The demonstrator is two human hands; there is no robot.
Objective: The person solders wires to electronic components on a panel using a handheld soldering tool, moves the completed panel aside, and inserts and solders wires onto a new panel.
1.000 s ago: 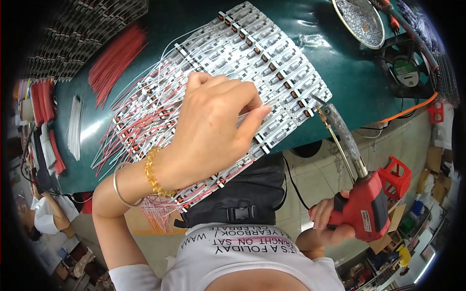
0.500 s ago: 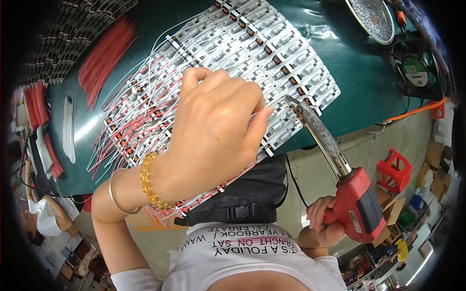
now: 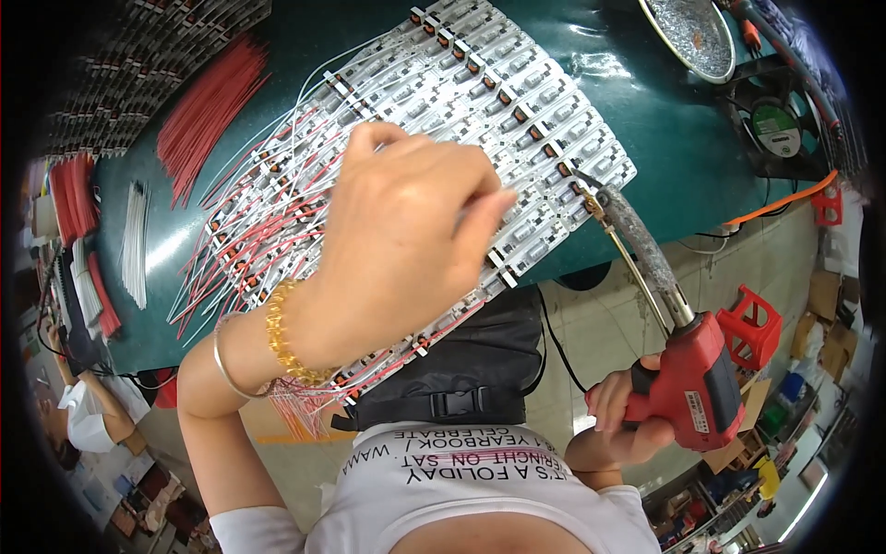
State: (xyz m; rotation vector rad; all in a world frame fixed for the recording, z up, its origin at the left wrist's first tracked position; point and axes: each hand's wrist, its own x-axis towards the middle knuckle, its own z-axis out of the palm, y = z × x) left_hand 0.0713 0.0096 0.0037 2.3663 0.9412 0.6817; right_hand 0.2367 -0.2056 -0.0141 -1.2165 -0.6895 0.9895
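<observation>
A soldering gun (image 3: 697, 388) with a red and black body is gripped in my right hand (image 3: 625, 417). Its long grey barrel points up and left, the tip near the right edge of a panel of white circuit boards (image 3: 531, 97) laid in rows. Above the panel's middle is my left hand (image 3: 397, 235), fingers curled and thumb against the forefinger side; it is slightly blurred, and whatever it pinches is hidden. Red and white wires (image 3: 268, 222) fan out from the boards to the left of this hand.
On the green table (image 3: 646, 157) lie a red wire bundle (image 3: 208, 111) and a white one (image 3: 136, 245). More boards (image 3: 148, 74) stand far left. At the right are a metal dish (image 3: 697, 37) and a small fan (image 3: 775, 125). A red stool (image 3: 749, 328) stands on the floor.
The soldering gun has shifted right, its tip moving away from my left hand's fingers. My left hand has moved only slightly. The board panel sits a little further left in the picture.
</observation>
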